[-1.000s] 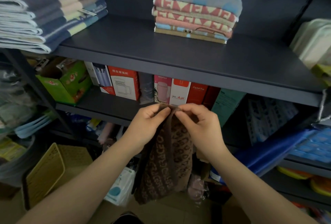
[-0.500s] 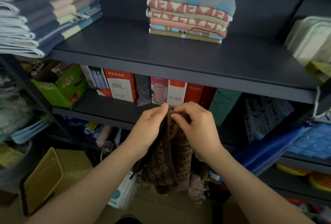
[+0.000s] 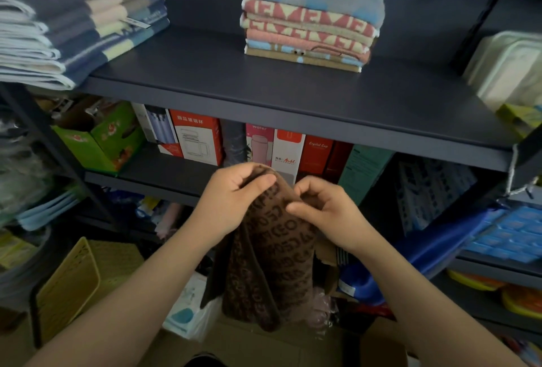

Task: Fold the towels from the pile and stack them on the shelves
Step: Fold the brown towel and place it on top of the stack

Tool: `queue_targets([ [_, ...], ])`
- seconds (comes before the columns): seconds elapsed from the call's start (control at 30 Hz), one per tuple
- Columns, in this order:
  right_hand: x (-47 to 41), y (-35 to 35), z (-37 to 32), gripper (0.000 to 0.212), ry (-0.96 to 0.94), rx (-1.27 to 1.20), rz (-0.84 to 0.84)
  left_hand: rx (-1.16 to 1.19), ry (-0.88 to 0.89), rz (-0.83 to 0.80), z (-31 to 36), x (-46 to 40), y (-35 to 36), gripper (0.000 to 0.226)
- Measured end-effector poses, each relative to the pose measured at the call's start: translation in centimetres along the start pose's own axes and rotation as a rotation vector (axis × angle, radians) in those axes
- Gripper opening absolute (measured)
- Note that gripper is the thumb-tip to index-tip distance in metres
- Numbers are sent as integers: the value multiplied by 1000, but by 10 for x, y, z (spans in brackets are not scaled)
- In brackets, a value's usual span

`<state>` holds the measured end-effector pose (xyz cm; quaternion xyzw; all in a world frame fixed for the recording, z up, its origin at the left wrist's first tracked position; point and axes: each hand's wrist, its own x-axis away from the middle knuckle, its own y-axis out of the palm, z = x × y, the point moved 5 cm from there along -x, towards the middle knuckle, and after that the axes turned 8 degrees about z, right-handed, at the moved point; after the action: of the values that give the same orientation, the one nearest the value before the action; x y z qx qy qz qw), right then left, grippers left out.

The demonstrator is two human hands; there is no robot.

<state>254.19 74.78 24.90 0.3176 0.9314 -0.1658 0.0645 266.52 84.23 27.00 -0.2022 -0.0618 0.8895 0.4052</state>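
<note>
Fingers of left hand (image 3: 231, 202) and right hand (image 3: 328, 214) pinch brown towel (image 3: 269, 255) top edge.

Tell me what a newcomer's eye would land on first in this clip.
First, the brown towel hanging at centre, pinched at its top edge by the left hand and right hand. Next, the neat stack of pink and blue towels on the dark shelf above, with a striped pile at upper left.

A green carton (image 3: 99, 143) and a row of boxed cups (image 3: 196, 139) stand on the lower shelf. A yellow basket (image 3: 70, 281) sits low at left, with blue trays (image 3: 510, 237) at right.
</note>
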Motion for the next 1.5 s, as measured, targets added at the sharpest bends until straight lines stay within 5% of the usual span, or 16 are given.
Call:
queue_targets([
  [0.17,4,3,23,18,-1,301,-81,20,-90,118,-13,-7,-20,22],
  [0.37,-6,3,23,21,39,216,124,-67,-84,-45,-27,-1,-29,38],
  [0.53,-13,15,8,7,-172,405,-9,-536,-22,-223,-27,-2,-27,36],
  [0.63,-14,24,6,7,-262,465,-88,-781,202,-270,-24,4,-5,50],
  [0.8,-13,20,4,11,-268,402,-127,-517,248,-359,-38,7,19,44],
  [0.93,-8,8,14,6,-146,339,-307,-548,334,-379,-38,-2,13,44],
  [1.1,6,-8,39,20,39,325,-475,-585,297,-186,-42,-15,-19,41],
  [1.33,3,-49,76,24,83,575,-210,-835,116,19,-70,-28,-58,34],
  [1.5,-4,-77,98,32,98,864,48,-874,73,-98,-103,-29,-61,43],
])
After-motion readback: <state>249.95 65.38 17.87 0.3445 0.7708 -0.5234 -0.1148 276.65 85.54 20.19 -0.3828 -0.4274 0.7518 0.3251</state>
